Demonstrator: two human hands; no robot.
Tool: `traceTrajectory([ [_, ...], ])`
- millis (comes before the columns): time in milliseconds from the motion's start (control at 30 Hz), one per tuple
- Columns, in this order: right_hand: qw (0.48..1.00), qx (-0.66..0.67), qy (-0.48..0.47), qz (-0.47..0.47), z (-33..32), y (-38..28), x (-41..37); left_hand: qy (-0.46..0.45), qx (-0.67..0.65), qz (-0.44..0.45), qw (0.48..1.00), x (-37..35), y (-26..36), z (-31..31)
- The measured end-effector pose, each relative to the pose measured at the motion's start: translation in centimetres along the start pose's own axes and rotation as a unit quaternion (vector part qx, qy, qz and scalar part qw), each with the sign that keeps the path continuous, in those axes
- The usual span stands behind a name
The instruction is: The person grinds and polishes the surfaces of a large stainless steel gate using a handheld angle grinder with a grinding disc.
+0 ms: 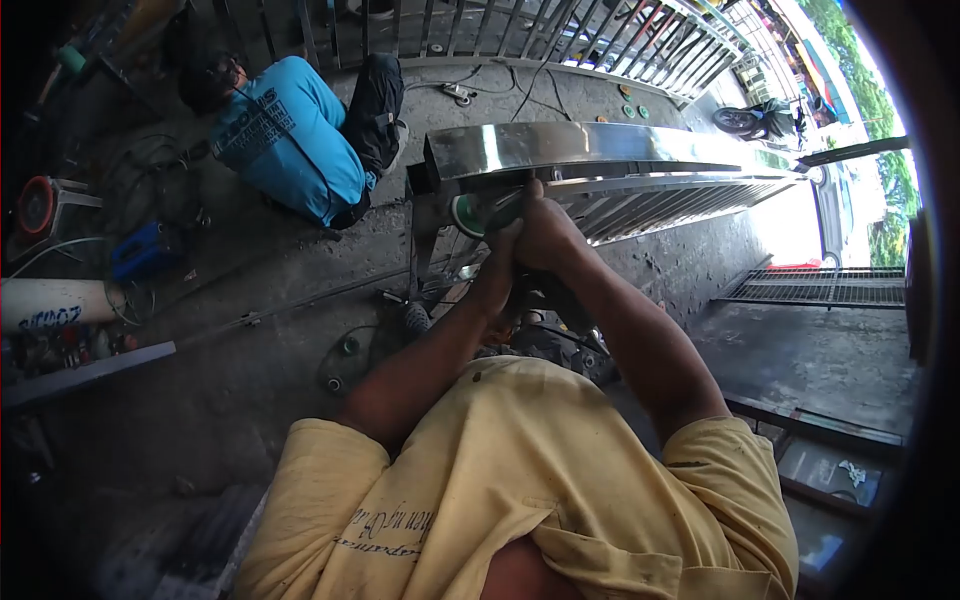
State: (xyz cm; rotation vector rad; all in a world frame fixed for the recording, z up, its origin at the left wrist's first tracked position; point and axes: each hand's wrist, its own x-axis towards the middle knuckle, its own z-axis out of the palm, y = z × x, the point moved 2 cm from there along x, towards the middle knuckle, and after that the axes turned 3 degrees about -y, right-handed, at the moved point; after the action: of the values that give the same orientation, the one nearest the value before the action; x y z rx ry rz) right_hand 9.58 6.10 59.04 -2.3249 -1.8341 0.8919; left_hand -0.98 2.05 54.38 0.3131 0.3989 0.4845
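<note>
An angle grinder (507, 213), its dark body partly hidden by my fingers, is gripped in both hands in front of my chest. Its green and white disc (466, 215) points left, close to the near end of a shiny metal railing frame (590, 147). My left hand (500, 262) is closed around the grinder near the disc. Just right of it, my right hand (548, 235) wraps the body, with its top finger right under the wide polished tube. Below that tube run the railing's thin parallel bars (660, 212).
A person in a blue shirt (290, 135) crouches on the floor at upper left. A white gas cylinder (60, 304) and a blue machine (143, 250) stand at the left. Cables (515, 85) and green discs (630, 110) lie beyond the railing. A motorcycle (760, 120) stands upper right.
</note>
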Motion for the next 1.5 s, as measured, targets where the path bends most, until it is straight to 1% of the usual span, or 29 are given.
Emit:
traceTrajectory([
  [67, 1.0, -0.002, -0.015, 0.007, 0.0, 0.2, -0.3, 0.0, 0.016, -0.01, 1.0, 0.7, -1.1, -1.7],
  [100, 1.0, -0.004, -0.022, 0.01, -0.1, 0.5, -0.4, 0.0, 0.021, -0.021, 1.0, 0.9, -1.4, -1.4],
  [133, 1.0, 0.015, -0.003, 0.0, -0.4, 1.2, -0.8, 0.0, 0.026, -0.032, 0.999, 1.1, -1.7, -1.2],
  [200, 0.998, 0.049, 0.027, -0.029, -0.6, 4.0, -1.5, 0.007, 0.029, -0.056, 0.998, 1.8, -2.6, 0.2],
  [300, 0.981, 0.164, 0.052, -0.084, -0.4, 10.9, -1.3, 0.015, 0.133, -0.098, 0.986, 3.9, -3.8, 2.2],
  [400, 0.962, 0.271, 0.024, 0.003, -2.5, 14.3, -3.7, -0.006, 0.236, -0.067, 0.969, 3.9, -4.2, 5.0],
  [433, 0.93, 0.367, -0.002, 0.019, -2.3, 15.7, -4.3, -0.015, 0.239, -0.068, 0.968, 4.1, -4.9, 5.3],
  [467, 0.887, 0.459, -0.029, 0.035, -1.7, 17.2, -4.7, -0.025, 0.244, -0.069, 0.967, 4.4, -5.8, 5.4],
  [500, 0.833, 0.547, -0.058, 0.052, -0.9, 18.5, -5.1, -0.033, 0.25, -0.072, 0.965, 4.7, -6.8, 5.4],
  [533, 0.774, 0.627, -0.082, 0.042, 0.2, 19.6, -5.3, -0.039, 0.223, -0.08, 0.971, 5.4, -8.5, 4.8],
  [600, 0.633, 0.763, -0.131, 0.024, 2.8, 22.1, -5.2, -0.05, 0.166, -0.093, 0.981, 6.9, -11.8, 3.4],
  [633, 0.617, 0.778, -0.116, -0.035, 4.3, 22.7, -4.7, -0.021, 0.198, -0.059, 0.978, 6.8, -12.3, 3.5],
  [667, 0.6, 0.789, -0.122, -0.044, 5.0, 23.9, -4.4, -0.001, 0.192, -0.012, 0.981, 7.0, -12.8, 4.0],
  [733, 0.561, 0.814, -0.139, -0.055, 4.4, 21.9, -5.0, 0.048, 0.178, 0.082, 0.979, 6.9, -14.2, 4.5],
  [833, 0.541, 0.811, -0.21, -0.074, 5.3, 22.7, -4.5, 0.103, 0.27, 0.09, 0.953, 6.7, -15.6, 3.9],
  [933, 0.525, 0.828, -0.191, -0.051, 7.4, 22.7, -3.9, 0.142, 0.288, 0.089, 0.943, 6.4, -16.6, 3.6],
  [967, 0.533, 0.815, -0.22, -0.05, 7.5, 22.8, -3.8, 0.167, 0.28, 0.126, 0.937, 6.4, -16.7, 3.7],
  [1067, 0.515, 0.818, -0.254, -0.038, 8.7, 21.9, -2.2, 0.249, 0.307, 0.133, 0.909, 6.0, -16.1, 3.8],
  [1100, 0.498, 0.825, -0.263, -0.046, 8.5, 21.0, -2.0, 0.256, 0.256, 0.143, 0.921, 5.8, -16.0, 4.0],
  [1200, 0.528, 0.809, -0.253, -0.056, 7.3, 18.0, -1.5, 0.27, 0.262, 0.075, 0.924, 4.0, -12.8, 4.7],
  [1233, 0.489, 0.837, -0.246, -0.011, 8.2, 17.1, -1.4, 0.267, 0.288, 0.067, 0.917, 3.5, -12.1, 4.2],
  [1333, 0.482, 0.845, -0.231, -0.01, 8.0, 14.3, -1.3, 0.265, 0.299, 0.012, 0.917, 1.5, -8.9, 4.0],
  [1367, 0.498, 0.831, -0.245, -0.039, 7.6, 13.6, -1.5, 0.261, 0.287, 0.022, 0.922, 1.0, -8.4, 3.7],
  [1467, 0.501, 0.832, -0.238, -0.017, 9.0, 11.4, -0.9, 0.233, 0.212, -0.033, 0.949, -1.1, -6.6, 2.2],
  [1500, 0.505, 0.829, -0.242, 0.005, 9.4, 10.6, -0.9, 0.247, 0.217, 0.005, 0.944, -1.9, -6.1, 2.3],
])
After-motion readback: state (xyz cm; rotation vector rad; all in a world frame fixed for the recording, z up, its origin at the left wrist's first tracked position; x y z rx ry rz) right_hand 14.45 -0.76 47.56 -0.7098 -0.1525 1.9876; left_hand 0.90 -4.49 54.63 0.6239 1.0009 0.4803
